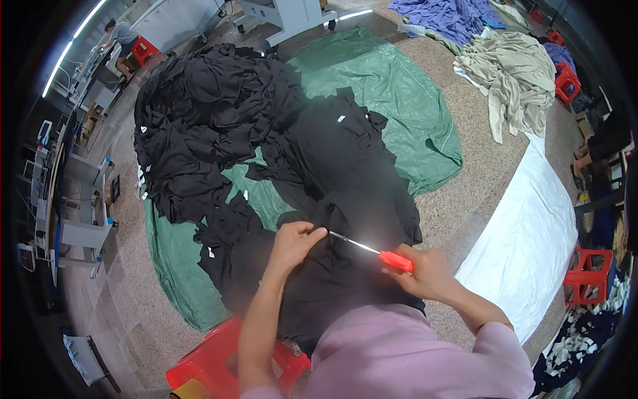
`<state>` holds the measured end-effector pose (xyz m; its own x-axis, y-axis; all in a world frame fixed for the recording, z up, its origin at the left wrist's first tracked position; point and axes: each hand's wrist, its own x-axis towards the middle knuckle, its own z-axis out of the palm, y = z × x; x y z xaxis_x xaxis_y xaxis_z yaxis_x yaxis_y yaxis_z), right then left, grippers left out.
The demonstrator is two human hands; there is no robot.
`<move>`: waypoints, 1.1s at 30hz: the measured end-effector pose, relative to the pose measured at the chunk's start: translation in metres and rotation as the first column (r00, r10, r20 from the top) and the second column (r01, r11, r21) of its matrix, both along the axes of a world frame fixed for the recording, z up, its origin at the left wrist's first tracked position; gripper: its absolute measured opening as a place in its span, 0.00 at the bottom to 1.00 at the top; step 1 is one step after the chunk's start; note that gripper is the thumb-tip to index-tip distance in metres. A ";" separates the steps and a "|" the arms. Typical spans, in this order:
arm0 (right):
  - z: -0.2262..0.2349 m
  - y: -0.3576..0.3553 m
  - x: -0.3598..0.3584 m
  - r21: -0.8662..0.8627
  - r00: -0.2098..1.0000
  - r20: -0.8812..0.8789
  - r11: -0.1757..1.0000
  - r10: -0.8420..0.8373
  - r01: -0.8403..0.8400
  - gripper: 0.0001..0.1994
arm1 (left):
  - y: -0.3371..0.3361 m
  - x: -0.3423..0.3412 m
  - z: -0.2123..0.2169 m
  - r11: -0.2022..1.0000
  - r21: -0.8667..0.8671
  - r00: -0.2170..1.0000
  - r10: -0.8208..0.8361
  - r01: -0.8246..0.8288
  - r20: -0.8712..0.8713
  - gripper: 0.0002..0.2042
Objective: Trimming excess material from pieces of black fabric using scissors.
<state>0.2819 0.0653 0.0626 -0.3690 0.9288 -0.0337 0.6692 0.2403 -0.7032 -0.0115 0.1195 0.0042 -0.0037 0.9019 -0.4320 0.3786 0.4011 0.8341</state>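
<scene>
Tool: 1 red-handled tool (pixel 397 261) with a thin metal shaft (pixel 359 243), lying slantwise between the 2 hands, handle to the right, tip to the left, above black cloth.
Right hand (pixel 425 271): fingers closed around the red handle, shaft directed left and away.
Left hand (pixel 294 245): fingers folded in, thumb against forefinger, just beside the shaft's tip; what is pinched between them cannot be told.
Black cloth (pixel 319 292): near centre, beneath both hands and in front of the wearer; continuous with further black folds beyond.
Black garment heap (pixel 199 100): far left of centre, crumpled, high, several small white tags showing.
Green sheet (pixel 425 133): on the floor under the black heap, bare at far right and near left.
White sheet (pixel 525 246): right, on the speckled floor (pixel 442 229).
Cream cloth pile (pixel 512 73): far right, loosely heaped.
Violet-blue cloth pile (pixel 442 16): far right, behind the cream.
Red stools: 1 near left (pixel 206 359), 1 at right (pixel 588 276).
Other person (pixel 123 41): far left, seated at a workbench.
</scene>
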 end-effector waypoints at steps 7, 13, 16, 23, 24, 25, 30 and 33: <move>-0.005 -0.001 0.009 -0.009 0.995 0.053 0.996 -0.085 0.086 0.17 | -0.001 0.031 -0.010 0.980 -0.013 0.842 0.179 -0.201 0.509 0.11; -0.001 0.005 0.006 -0.019 0.995 0.067 0.997 -0.076 0.078 0.17 | -0.005 0.034 -0.005 0.970 0.046 0.805 0.171 -0.238 0.568 0.22; 0.002 0.008 0.004 -0.017 0.997 0.056 0.998 -0.060 0.061 0.17 | -0.008 0.031 -0.017 0.963 0.031 0.807 0.206 -0.267 0.553 0.12; 0.005 0.008 0.004 -0.045 0.993 0.121 0.999 0.011 -0.006 0.18 | -0.012 0.034 -0.021 0.954 0.124 0.793 0.149 -0.272 0.591 0.08; 0.005 0.008 0.005 -0.046 0.993 0.121 0.999 0.011 -0.006 0.18 | -0.013 0.031 -0.024 0.954 0.124 0.793 0.149 -0.272 0.590 0.08; 0.006 0.008 0.006 -0.046 0.991 0.129 0.999 0.020 -0.014 0.18 | -0.013 0.028 -0.026 0.957 0.103 0.786 0.158 -0.271 0.598 0.08; 0.014 0.008 0.004 -0.052 0.987 0.157 0.998 0.040 -0.032 0.19 | -0.014 0.028 -0.025 0.960 0.110 0.790 0.144 -0.257 0.596 0.08; 0.010 0.010 0.003 -0.021 0.990 0.134 0.999 0.042 -0.039 0.19 | -0.014 0.030 -0.023 0.959 0.117 0.797 0.142 -0.257 0.587 0.08</move>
